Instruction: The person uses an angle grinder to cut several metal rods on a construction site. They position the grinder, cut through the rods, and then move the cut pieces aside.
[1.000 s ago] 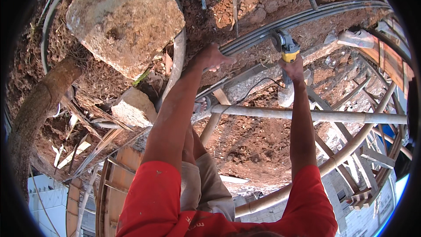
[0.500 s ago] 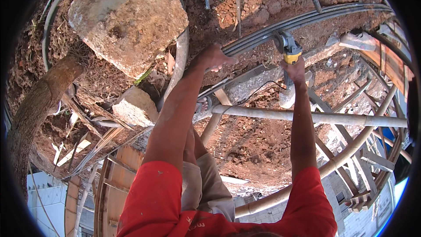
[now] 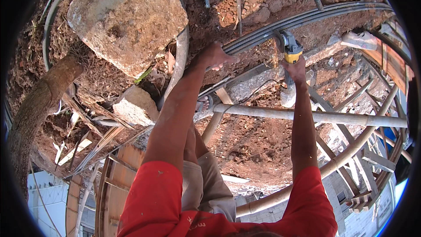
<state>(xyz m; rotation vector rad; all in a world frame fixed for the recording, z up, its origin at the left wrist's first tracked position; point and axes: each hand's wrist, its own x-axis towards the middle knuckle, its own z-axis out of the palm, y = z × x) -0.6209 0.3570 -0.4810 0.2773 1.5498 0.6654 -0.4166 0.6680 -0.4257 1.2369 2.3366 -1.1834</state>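
Observation:
A yellow and black angle grinder (image 3: pixel 293 52) is held in my right hand (image 3: pixel 295 68), its fingers wrapped round the body. The grinder's disc meets a bundle of long grey steel bars (image 3: pixel 322 15), and a thin streak of orange sparks (image 3: pixel 275 55) falls below the contact. On the near end of that bundle lies my left hand (image 3: pixel 215 57), closed round the bars with the thumb pointing right. A dark power cord (image 3: pixel 258 88) loops below the grinder toward the left.
A large rough rock (image 3: pixel 127 22) sits left of the bars, with a smaller stone (image 3: pixel 137 106) below it. A bamboo pole (image 3: pixel 272 113) crosses under my arms. My foot (image 3: pixel 204 104) rests near its left end. More poles and boards stand at right; a tree trunk (image 3: pixel 37 105) rises at left.
Sparks now show under the grinder's disc, which were not visible before. The grinder has shifted very slightly; my left hand stays in place on the bars.

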